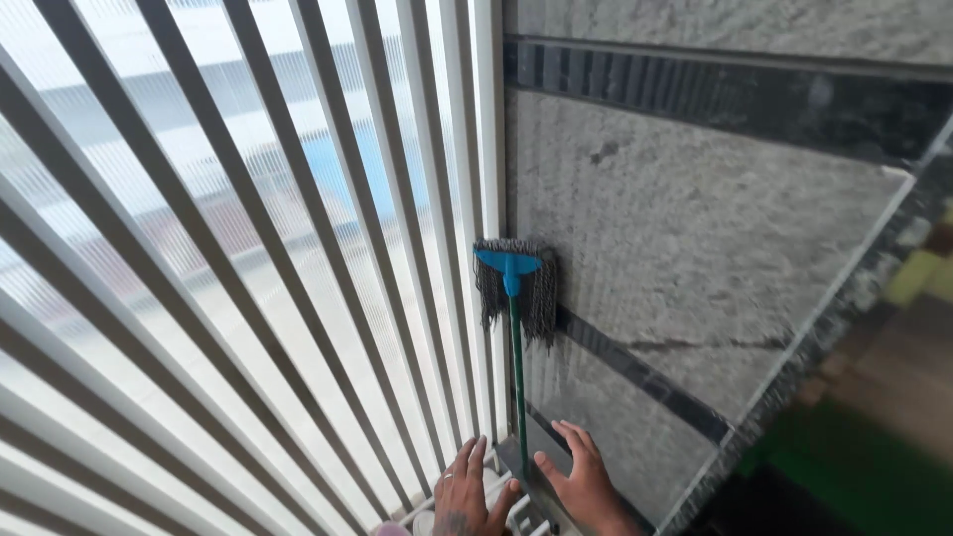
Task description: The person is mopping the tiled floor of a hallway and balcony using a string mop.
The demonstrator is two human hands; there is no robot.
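A mop with a blue head (508, 264), grey strands (541, 298) and a thin green handle (517, 367) lies against the grey stone surface (695, 248), right beside the white bars. The handle runs down between my two hands. My left hand (467, 493) rests with spread fingers on the low white bars at the bottom. My right hand (581, 478) is open with fingers apart, its thumb close to the lower end of the handle. I cannot tell whether the thumb touches the handle. Neither hand grips anything.
Tall white slanted bars (248, 248) fill the left half, with bright blurred buildings behind them. Dark stone bands (754, 94) cross the grey slab. A dark border (844, 298) edges it on the right, with blurred green and brown areas (874, 437) beyond.
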